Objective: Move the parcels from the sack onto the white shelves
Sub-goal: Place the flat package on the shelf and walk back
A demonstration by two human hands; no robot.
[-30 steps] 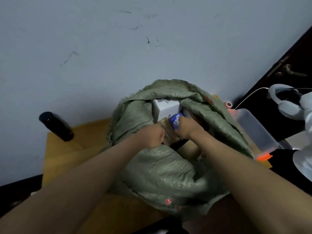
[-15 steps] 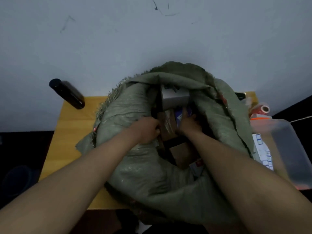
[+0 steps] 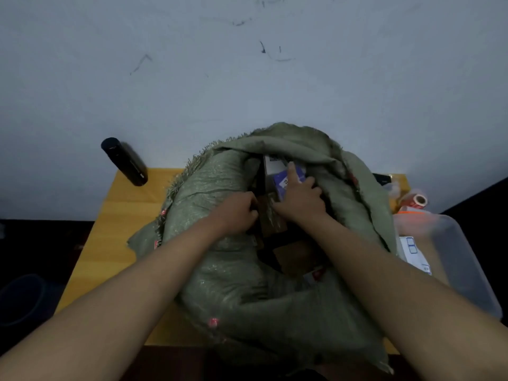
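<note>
**Both hands deep in the sack, sorting out a parcel**

The parcels are all inside the green sack (image 3: 242,270), which slumps over the middle of the wooden counter (image 3: 123,215), its mouth gaping toward the wall. A blue parcel (image 3: 283,180) lies near the far rim, with a white box (image 3: 275,163) just behind it and a brown parcel (image 3: 272,215) in front. The right hand (image 3: 299,202) now lies on the blue parcel with one finger stretched forward over its label; half a second ago those fingers were tucked lower down. The left hand (image 3: 236,213) has its fingers curled at the brown parcel's edge, though I cannot tell whether they really grip it. Nothing has left the sack, so I judge the lift is yet to come. No white shelves are in sight. A black bottle (image 3: 125,162) stands at the counter's far left corner; a clear plastic tub (image 3: 453,259) sits along its right edge.
</note>
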